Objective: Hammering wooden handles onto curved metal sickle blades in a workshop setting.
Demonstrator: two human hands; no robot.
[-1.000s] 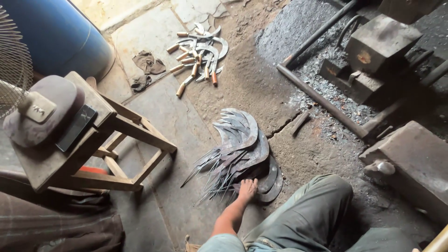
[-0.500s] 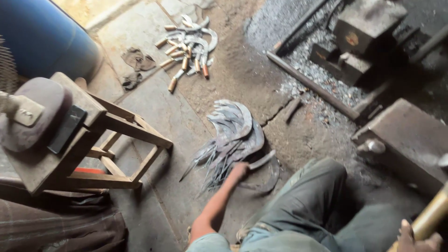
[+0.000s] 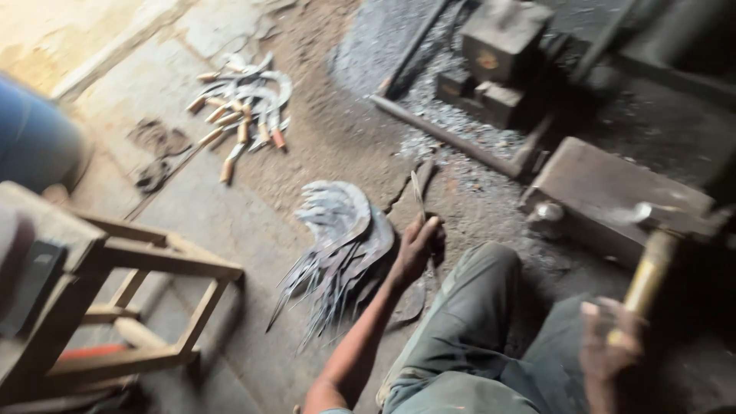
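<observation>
The left hand (image 3: 414,249) is closed around 1 thin, curved grey metal blade blank (image 3: 418,195), pinching it near its lower end so that the narrow strip stands up and away from the fingers, just above the floor. It sits right beside the fanned pile of grey sickle-shaped steel blanks (image 3: 337,245) lying on the dusty concrete floor (image 3: 230,222), the pointed tangs spreading toward the wooden stool frame (image 3: 146,307).

The right hand (image 3: 609,349) is wrapped tight around the pale wooden handle of a hammer (image 3: 648,276); the picture is blurred there, and the hammer head is not clearly seen.

Judging from its look, the blank is stiff, flat sheet steel, light enough for 1 hand, but with a thin edge and a sharp tang, so it should be taken by the flat of the blade or low on the tang, never along the inner curve. The bare metal looks dull and dry rather than oily, so slipping seems unlikely; the stacked blanks would probably slide over each other if 1 is dragged out.

Farther off lies a second heap of finished sickles with light wooden handles (image 3: 241,115). To the right stand a dark rusty steel block (image 3: 613,192) and a blocky iron anvil stand (image 3: 502,38), with grey filings around them. A blue plastic drum (image 3: 31,146) sits at the left edge
</observation>
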